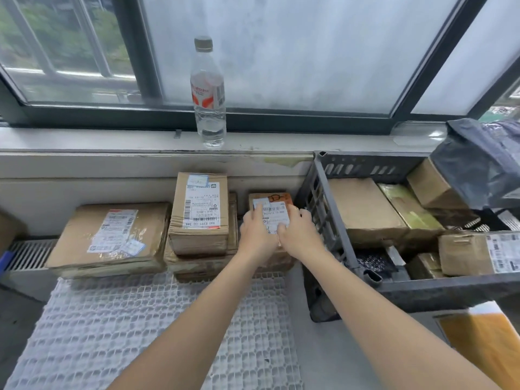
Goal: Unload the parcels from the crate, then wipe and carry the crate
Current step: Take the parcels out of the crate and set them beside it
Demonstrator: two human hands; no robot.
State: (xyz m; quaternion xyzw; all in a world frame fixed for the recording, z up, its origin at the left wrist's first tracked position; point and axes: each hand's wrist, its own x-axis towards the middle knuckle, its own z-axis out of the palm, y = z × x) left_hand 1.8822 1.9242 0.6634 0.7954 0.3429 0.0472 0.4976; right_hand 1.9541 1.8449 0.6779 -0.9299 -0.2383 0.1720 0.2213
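Both hands [277,230] clamp a small parcel [271,212] at the crate's [323,209] nine o'clock — stiff, seemingly light, best gripped by its sides

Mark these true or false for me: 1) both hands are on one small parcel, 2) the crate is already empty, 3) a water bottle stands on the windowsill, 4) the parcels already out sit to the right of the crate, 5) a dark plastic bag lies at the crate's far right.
1) True. The left hand and right hand both rest on the small parcel beside the crate.
2) False. The crate still holds several cardboard boxes, including a large one.
3) True. The water bottle stands upright on the windowsill.
4) False. The unloaded parcels, such as the flat parcel and the stacked box, sit to its left.
5) True. The dark plastic bag lies there.
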